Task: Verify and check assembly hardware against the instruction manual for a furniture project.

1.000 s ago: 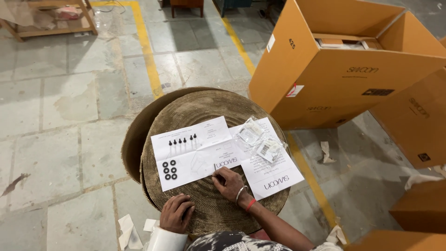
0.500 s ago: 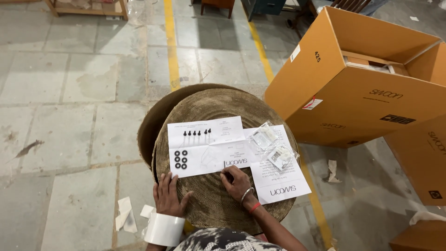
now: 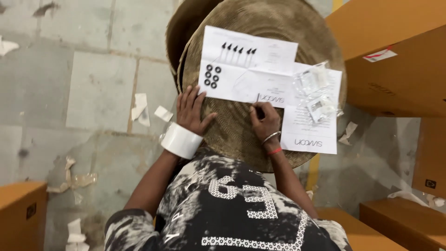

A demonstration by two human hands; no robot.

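My left hand (image 3: 193,110) lies flat with fingers spread on a round corrugated cardboard disc (image 3: 232,137), fingertips touching the lower edge of a white sheet (image 3: 260,74). A white tape roll (image 3: 181,139) sits around that wrist. Several black screws (image 3: 238,50) and black washers (image 3: 212,76) lie in rows on the sheet. My right hand (image 3: 265,122), with bangles on its wrist, pinches a thin dark pen (image 3: 258,99) whose tip meets the sheet's lower edge. A second white sheet (image 3: 312,132) lies to the right under clear plastic bags (image 3: 317,95).
An orange-brown cardboard box (image 3: 399,69) stands close on the right, more boxes (image 3: 399,218) lie at the lower right and another box (image 3: 18,204) at the lower left. Torn paper scraps (image 3: 139,108) litter the concrete floor. A yellow floor line (image 3: 315,171) runs under the disc.
The view has tilted down and closer over the disc. My left hand slid up to the sheet's lower edge, and my right hand now holds the pen against the sheet.
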